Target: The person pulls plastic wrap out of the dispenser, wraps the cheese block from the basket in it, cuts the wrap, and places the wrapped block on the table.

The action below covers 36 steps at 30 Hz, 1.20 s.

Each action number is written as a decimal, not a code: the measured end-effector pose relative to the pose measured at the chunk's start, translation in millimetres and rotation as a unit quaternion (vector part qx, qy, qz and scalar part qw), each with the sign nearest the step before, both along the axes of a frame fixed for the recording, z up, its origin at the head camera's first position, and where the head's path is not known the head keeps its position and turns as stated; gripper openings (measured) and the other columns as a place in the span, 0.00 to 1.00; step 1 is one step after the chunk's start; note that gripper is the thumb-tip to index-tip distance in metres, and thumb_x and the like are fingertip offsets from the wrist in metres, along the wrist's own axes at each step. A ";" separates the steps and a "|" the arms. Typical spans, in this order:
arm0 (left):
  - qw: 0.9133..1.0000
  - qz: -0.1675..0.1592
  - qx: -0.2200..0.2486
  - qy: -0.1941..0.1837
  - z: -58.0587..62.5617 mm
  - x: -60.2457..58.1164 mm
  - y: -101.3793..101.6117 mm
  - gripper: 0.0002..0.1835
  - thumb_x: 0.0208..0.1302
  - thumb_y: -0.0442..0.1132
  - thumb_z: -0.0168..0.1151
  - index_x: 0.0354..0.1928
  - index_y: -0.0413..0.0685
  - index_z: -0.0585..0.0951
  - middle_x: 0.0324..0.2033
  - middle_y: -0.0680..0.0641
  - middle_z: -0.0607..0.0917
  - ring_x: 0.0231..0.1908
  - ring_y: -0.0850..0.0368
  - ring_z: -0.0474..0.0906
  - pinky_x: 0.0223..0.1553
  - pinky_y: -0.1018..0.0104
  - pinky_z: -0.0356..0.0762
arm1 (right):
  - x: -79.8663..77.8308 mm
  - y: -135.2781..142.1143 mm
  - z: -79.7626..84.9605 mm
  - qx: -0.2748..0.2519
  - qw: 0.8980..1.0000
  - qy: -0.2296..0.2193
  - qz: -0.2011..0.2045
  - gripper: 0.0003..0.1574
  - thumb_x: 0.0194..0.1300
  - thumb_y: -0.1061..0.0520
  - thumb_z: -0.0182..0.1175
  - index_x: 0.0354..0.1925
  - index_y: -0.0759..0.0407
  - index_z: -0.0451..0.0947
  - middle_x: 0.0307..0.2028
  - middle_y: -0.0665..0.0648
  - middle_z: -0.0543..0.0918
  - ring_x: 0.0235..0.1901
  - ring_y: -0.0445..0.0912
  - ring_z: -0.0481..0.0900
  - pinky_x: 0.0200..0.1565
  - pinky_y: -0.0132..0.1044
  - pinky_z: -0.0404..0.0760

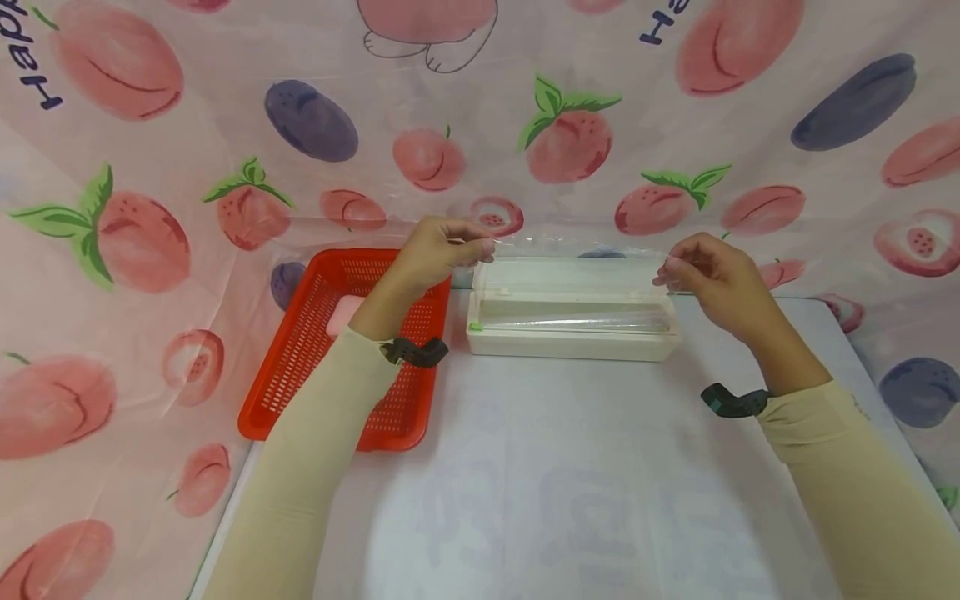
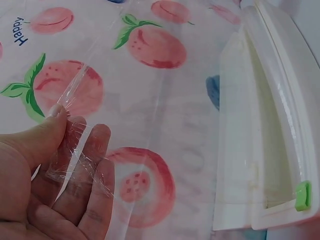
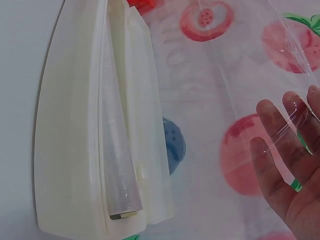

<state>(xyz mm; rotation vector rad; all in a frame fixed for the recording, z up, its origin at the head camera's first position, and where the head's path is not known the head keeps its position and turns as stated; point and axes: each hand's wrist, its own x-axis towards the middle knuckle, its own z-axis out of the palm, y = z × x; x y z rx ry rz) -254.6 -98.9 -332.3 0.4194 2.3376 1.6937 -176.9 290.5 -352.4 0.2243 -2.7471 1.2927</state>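
Between both hands, a sheet of clear cling film (image 1: 577,244) stretches above a white cling film dispenser (image 1: 573,343). My left hand (image 1: 442,248) pinches the film's left end between thumb and index finger; in the left wrist view, crinkled film (image 2: 76,90) clings across its other fingers. At the opposite end my right hand (image 1: 714,279) pinches the edge. The right wrist view cuts off its thumb, and film crosses its fingers (image 3: 285,140). The dispenser's lid (image 1: 573,277) stands raised at the back. Inside lies a film roll (image 3: 117,150). A green tab (image 2: 303,196) sits at the box's left front corner.
Left of the dispenser stands a red perforated plastic basket (image 1: 408,429) with a pink item (image 1: 345,312) in it, partly behind the left forearm. Both rest on a white-covered table (image 1: 570,467). A peach-patterned sheet (image 1: 480,100) hangs close behind.
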 end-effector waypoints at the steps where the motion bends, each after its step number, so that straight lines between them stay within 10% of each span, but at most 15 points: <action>1: 1.000 0.000 0.002 0.003 0.7 0.1 0.0 0.10 0.65 0.43 0.71 0.46 0.50 0.90 0.37 0.46 0.90 0.45 0.46 0.86 0.51 0.58 0.84 | 0.0 0.0 0.9 0.002 1.000 -0.002 -0.002 0.17 0.77 0.46 0.56 0.52 0.56 0.75 0.44 0.54 0.86 0.41 0.31 0.83 0.44 0.16 0.78; 7: 1.000 -0.001 0.015 0.014 5.8 -0.8 0.3 0.12 0.65 0.43 0.72 0.47 0.45 0.89 0.34 0.48 0.90 0.41 0.51 0.85 0.54 0.46 0.82 | -0.1 0.4 6.6 0.006 1.000 -0.002 -0.004 0.17 0.77 0.46 0.55 0.52 0.56 0.75 0.45 0.55 0.86 0.41 0.30 0.84 0.44 0.16 0.78; 14: 1.000 -0.003 0.001 0.016 13.9 -0.9 -0.4 0.14 0.65 0.47 0.72 0.47 0.49 0.89 0.37 0.47 0.90 0.43 0.52 0.84 0.48 0.61 0.83 | -1.3 1.1 12.1 0.005 1.000 0.004 -0.006 0.16 0.77 0.46 0.56 0.52 0.55 0.75 0.46 0.56 0.86 0.41 0.29 0.83 0.44 0.15 0.78; 27: 0.999 -0.010 0.012 0.046 27.7 -2.9 1.2 0.16 0.64 0.42 0.72 0.50 0.40 0.87 0.34 0.50 0.90 0.47 0.39 0.83 0.46 0.63 0.83 | 0.7 0.3 22.7 -0.007 1.000 0.019 -0.001 0.14 0.76 0.47 0.57 0.51 0.54 0.76 0.43 0.52 0.86 0.40 0.29 0.84 0.43 0.17 0.80; 36: 0.998 -0.008 -0.018 0.058 38.9 -4.1 2.6 0.16 0.64 0.44 0.73 0.50 0.44 0.88 0.37 0.50 0.88 0.43 0.48 0.81 0.44 0.63 0.81 | 2.5 2.3 30.3 -0.022 0.999 0.039 0.019 0.14 0.76 0.50 0.57 0.51 0.59 0.75 0.41 0.48 0.85 0.41 0.30 0.85 0.43 0.18 0.80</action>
